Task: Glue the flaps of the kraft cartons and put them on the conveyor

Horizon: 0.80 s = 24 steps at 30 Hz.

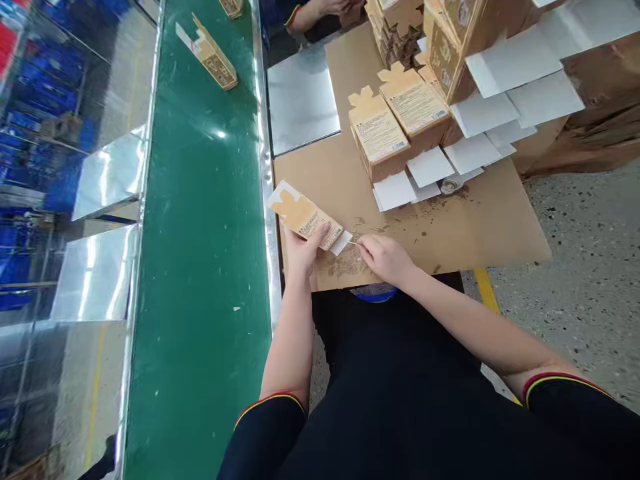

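My left hand [304, 250] is closed around a small printed carton [306, 217], tilted over the cardboard sheet, with its white and cut-out flaps sticking out at the far end. A white flap [341, 243] extends from the carton's near end. Just right of that flap, my right hand [383, 257] pinches a thin stick [353, 243], its tip at or close to the flap; whether they touch I cannot tell. Stacked flat cartons [379, 133] stand farther back on the cardboard sheet [345, 173], white flaps fanned toward me. Beside these flaps is a small round dish [450, 185].
On my left runs a green conveyor belt [200, 267] with a metal rail [267, 173], carrying an opened carton [215, 60]. Taller carton stacks [465, 40] rise at the back right. A metal plate [303, 97] lies beside the rail. Another person's arm [307, 15] shows at the top.
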Each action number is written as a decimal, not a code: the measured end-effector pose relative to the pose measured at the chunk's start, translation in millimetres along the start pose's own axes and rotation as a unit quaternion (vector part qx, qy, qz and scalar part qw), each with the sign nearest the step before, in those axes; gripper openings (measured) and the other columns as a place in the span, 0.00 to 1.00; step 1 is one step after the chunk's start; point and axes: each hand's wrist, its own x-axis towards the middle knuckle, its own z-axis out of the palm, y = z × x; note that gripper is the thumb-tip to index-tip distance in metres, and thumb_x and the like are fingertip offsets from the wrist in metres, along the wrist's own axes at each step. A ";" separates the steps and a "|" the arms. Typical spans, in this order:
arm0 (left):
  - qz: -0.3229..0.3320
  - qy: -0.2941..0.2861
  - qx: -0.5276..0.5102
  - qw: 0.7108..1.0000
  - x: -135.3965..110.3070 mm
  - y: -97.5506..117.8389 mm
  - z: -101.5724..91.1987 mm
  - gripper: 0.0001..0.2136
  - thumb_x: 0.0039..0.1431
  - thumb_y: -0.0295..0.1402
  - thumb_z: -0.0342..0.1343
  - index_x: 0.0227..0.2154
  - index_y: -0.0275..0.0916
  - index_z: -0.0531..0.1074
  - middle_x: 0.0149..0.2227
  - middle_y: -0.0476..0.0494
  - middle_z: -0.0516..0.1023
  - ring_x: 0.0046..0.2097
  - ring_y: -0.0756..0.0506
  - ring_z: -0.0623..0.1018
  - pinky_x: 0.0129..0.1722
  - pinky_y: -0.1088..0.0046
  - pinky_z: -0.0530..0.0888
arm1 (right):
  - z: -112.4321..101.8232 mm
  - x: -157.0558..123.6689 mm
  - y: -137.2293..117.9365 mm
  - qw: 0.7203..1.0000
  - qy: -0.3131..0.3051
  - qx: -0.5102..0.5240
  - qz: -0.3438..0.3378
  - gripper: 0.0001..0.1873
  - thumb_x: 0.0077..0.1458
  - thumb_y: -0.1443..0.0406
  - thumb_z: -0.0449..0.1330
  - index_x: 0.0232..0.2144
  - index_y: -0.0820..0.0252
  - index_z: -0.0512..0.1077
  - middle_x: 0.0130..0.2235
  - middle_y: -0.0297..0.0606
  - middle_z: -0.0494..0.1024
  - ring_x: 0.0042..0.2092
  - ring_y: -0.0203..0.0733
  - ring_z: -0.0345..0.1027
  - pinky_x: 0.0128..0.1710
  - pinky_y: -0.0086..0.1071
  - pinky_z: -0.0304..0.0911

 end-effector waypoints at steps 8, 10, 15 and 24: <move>0.035 0.064 0.131 0.989 -28.4 -21.9 6.3 0.43 0.45 0.49 0.86 0.59 0.43 0.69 0.61 0.32 0.81 0.64 0.30 0.83 0.68 0.45 0.78 | -40.7 -55.9 -12.1 0.996 0.059 0.061 0.034 0.13 0.79 0.65 0.56 0.42 0.54 0.78 0.35 0.39 0.83 0.33 0.42 0.75 0.39 0.36 0.72; 0.052 0.084 0.163 0.982 -32.3 -23.6 9.2 0.43 0.44 0.46 0.86 0.59 0.45 0.68 0.61 0.33 0.81 0.67 0.30 0.82 0.69 0.47 0.78 | -48.7 -66.0 -15.1 0.994 0.068 0.068 0.053 0.13 0.79 0.65 0.56 0.40 0.54 0.78 0.33 0.37 0.82 0.31 0.41 0.72 0.36 0.35 0.70; 0.094 0.096 0.199 0.971 -34.0 -23.7 15.2 0.43 0.45 0.43 0.85 0.59 0.46 0.65 0.61 0.35 0.80 0.69 0.32 0.80 0.69 0.51 0.79 | -56.6 -81.0 -23.2 0.989 0.091 0.087 0.081 0.11 0.77 0.65 0.58 0.39 0.54 0.77 0.30 0.34 0.78 0.27 0.38 0.68 0.30 0.33 0.66; 0.096 0.119 0.218 0.964 -30.7 -26.7 19.8 0.45 0.45 0.38 0.85 0.61 0.46 0.62 0.64 0.32 0.78 0.71 0.31 0.79 0.70 0.50 0.78 | -57.6 -97.9 -33.1 0.985 0.082 0.104 0.110 0.12 0.77 0.64 0.59 0.38 0.54 0.78 0.31 0.35 0.80 0.29 0.38 0.72 0.32 0.33 0.68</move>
